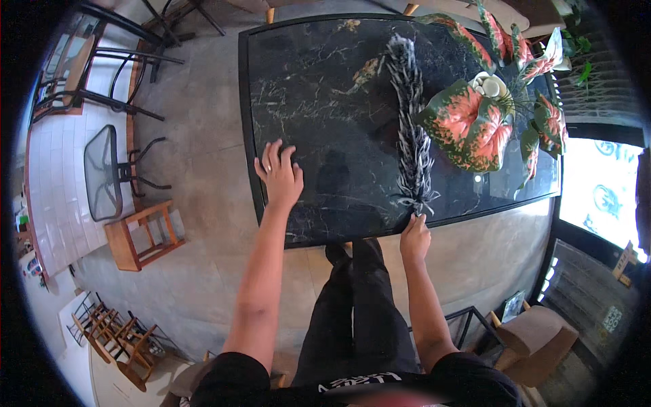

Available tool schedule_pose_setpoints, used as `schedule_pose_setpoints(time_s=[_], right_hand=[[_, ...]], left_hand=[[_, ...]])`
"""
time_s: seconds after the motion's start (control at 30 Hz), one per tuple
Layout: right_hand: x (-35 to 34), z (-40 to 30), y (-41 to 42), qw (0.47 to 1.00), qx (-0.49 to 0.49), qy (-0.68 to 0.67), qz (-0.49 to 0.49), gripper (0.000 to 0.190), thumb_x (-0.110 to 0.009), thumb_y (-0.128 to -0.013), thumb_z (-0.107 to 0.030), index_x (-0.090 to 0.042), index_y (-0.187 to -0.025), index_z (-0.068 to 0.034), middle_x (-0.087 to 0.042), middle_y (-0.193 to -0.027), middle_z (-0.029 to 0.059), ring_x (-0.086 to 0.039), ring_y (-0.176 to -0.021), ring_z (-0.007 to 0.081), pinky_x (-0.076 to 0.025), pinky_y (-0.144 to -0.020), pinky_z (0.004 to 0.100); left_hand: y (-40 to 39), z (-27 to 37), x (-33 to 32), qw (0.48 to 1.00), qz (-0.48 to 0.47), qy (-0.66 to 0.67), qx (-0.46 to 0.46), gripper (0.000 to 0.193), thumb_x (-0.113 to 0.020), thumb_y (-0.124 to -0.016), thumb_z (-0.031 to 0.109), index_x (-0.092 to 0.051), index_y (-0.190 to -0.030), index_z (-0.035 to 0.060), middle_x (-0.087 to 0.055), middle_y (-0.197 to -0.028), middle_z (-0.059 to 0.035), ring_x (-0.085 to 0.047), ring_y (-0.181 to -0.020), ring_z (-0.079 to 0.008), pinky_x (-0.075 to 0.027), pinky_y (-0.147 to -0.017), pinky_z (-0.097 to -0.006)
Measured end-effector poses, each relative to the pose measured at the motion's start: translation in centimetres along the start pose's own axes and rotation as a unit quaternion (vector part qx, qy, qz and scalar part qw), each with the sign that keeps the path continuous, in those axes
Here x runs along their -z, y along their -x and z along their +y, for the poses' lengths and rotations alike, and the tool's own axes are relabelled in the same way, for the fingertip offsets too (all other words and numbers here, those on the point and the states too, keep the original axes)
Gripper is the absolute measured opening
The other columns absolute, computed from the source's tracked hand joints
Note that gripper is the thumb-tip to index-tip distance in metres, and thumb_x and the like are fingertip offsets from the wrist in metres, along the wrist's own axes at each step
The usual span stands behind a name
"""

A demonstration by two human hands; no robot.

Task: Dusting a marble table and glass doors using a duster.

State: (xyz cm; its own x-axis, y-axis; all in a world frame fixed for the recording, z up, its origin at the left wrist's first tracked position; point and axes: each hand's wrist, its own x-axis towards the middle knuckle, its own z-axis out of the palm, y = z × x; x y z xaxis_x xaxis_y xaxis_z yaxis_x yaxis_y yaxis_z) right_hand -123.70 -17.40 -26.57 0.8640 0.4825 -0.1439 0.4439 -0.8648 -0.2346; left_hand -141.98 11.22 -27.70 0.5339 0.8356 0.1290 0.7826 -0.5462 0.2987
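My right hand grips the end of a grey-and-black feather duster at the front edge of a black marble-patterned table. The duster's feathered length reaches away across the table toward its far side; whether it touches the surface I cannot tell. Over the table's left part is my left hand, fingers spread and holding nothing. Right of the duster stands a potted plant with broad green-and-pink leaves. White stones show in its pot, and some leaves come close to the feathers.
To the left are an office chair, a wooden stool and black-framed bar chairs beside a white-tiled counter. Stacked wooden chairs stand lower left. A brown armchair is at lower right, near a bright glass opening.
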Motion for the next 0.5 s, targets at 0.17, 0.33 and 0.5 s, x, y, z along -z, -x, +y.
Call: schedule_pose_setpoints(time_s=[0.17,0.33,0.5], right_hand=[[-1.2,0.1,-0.3,1.000,-0.009,-0.002,0.015,0.026,-0.048,-0.097,-0.023,-0.048,-0.104,0.003,-0.062,-0.072,0.0236,-0.061,-0.063,0.0439,-0.046,-0.052,0.0536],[-1.8,0.5,-0.5,0.999,-0.013,0.018,0.029,0.031,-0.050,-0.096,-0.020,-0.047,-0.112,0.006,-0.060,-0.067,0.0215,-0.059,-0.057,0.0423,-0.043,-0.047,0.0522],[-1.3,-0.9,-0.9,0.998,-0.059,0.020,0.022,0.032,-0.050,-0.096,-0.021,-0.047,-0.112,0.007,-0.061,-0.070,0.0222,-0.059,-0.063,0.0434,-0.045,-0.052,0.0509]], left_hand=[[-9.5,-1.6,-2.5,0.999,0.011,0.018,0.043,0.027,-0.057,-0.087,0.018,-0.051,-0.114,0.0157,-0.038,-0.132,-0.0109,-0.033,-0.128,-0.0348,-0.021,-0.101,-0.0619],[-12.6,-0.8,-4.7,0.991,0.096,-0.031,0.089,0.010,-0.052,-0.087,0.016,-0.050,-0.097,0.0137,-0.046,-0.112,-0.0110,-0.038,-0.115,-0.0331,-0.022,-0.098,-0.0576],[-14.1,1.5,-3.9,0.989,0.097,-0.050,0.103,0.006,-0.049,-0.086,0.012,-0.044,-0.089,0.0134,-0.046,-0.104,-0.0113,-0.039,-0.109,-0.0320,-0.023,-0.097,-0.0536]])
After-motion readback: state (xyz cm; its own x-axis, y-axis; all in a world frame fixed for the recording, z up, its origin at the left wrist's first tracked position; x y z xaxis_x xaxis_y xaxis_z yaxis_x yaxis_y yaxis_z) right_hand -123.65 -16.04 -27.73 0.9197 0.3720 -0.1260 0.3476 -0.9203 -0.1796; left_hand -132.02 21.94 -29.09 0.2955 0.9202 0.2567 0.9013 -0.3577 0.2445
